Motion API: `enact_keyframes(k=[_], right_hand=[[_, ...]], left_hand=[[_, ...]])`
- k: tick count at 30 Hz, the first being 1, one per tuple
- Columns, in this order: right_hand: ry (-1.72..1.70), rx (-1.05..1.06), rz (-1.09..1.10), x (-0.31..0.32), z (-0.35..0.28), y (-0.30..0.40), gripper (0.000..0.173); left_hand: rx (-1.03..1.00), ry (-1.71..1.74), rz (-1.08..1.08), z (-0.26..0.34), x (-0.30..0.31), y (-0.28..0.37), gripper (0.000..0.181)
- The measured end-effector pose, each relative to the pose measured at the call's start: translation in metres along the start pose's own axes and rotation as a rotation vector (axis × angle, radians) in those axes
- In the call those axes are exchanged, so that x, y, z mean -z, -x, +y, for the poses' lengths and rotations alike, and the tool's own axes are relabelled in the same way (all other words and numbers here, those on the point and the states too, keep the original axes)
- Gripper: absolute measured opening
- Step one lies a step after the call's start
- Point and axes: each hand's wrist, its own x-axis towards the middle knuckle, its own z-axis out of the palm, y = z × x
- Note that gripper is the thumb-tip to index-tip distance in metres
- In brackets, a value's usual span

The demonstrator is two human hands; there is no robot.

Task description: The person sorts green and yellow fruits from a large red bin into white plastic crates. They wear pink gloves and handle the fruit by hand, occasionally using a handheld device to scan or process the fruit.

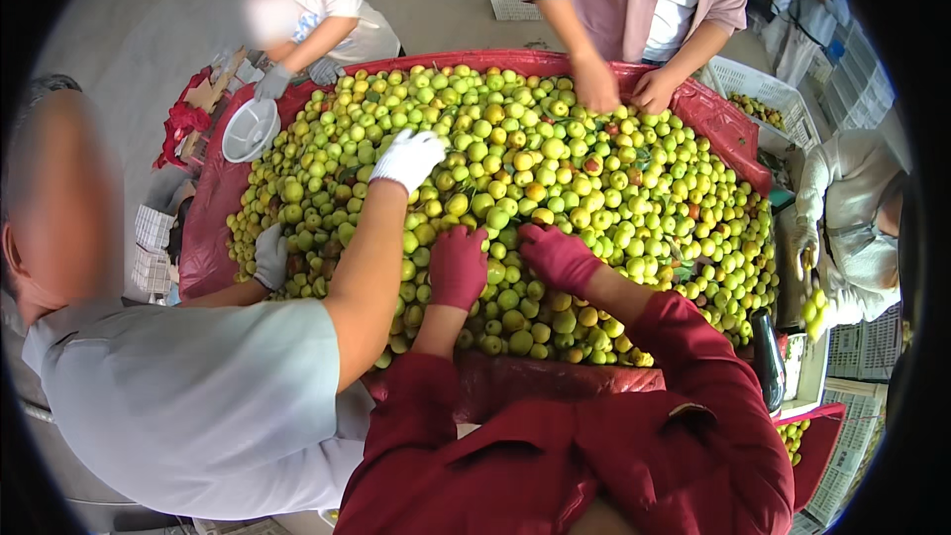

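Observation:
A broad heap of small round yellow-green fruit [513, 163], some with reddish or brown patches and a few leaves among them, lies on a red plastic sheet [557, 379]. My left hand [458, 267], in a dark pink glove, reaches palm down into the near middle of the heap. A short way to its right, my right hand [559, 260] in a matching glove touches fruit with its fingers pointing left. The fingertips of both hands are partly hidden among the fruit, so any grip is unclear.
At left, a co-worker's white-gloved hand [409, 160] reaches across the heap near my left hand. Opposite, another person's bare hands [596, 85] touch fruit. A white plastic basin [251, 130] rests at the left edge. A dark bottle-shaped object [767, 360] stands right, near white crates [765, 96].

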Motion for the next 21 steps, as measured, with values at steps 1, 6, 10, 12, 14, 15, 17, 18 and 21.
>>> enact_keyframes(k=[1,6,10,12,14,15,17,18,21], right_hand=[[-0.010,0.053,0.088,-0.003,0.009,0.011,0.022],[0.130,0.003,0.071,-0.008,0.042,0.043,0.022],[-0.092,-0.155,0.141,0.003,0.063,0.041,0.013],[-0.174,-0.125,0.206,0.033,0.045,0.017,0.016],[-0.220,-0.008,0.274,0.048,0.020,-0.023,0.020],[-0.198,0.044,0.296,0.051,0.008,-0.041,0.023],[-0.238,0.076,0.427,0.019,0.003,-0.085,0.027],[-0.169,-0.012,0.277,0.013,-0.009,-0.100,0.028],[0.014,-0.158,-0.024,-0.018,-0.029,-0.118,0.037]], left_hand=[[0.008,-0.010,-0.005,0.005,-0.003,0.002,0.027],[-0.014,0.055,0.038,0.045,-0.037,0.000,0.023],[-0.128,0.643,0.174,0.064,-0.037,0.016,0.022],[-0.015,0.696,0.179,0.063,-0.022,0.025,0.022],[0.086,0.790,0.216,0.058,-0.003,0.031,0.024],[0.124,0.805,0.241,0.054,0.007,0.030,0.025],[0.183,0.705,0.285,0.042,0.021,0.022,0.028],[0.205,0.634,0.297,0.031,0.023,0.020,0.030],[0.186,0.356,0.301,-0.014,0.020,0.011,0.031]])
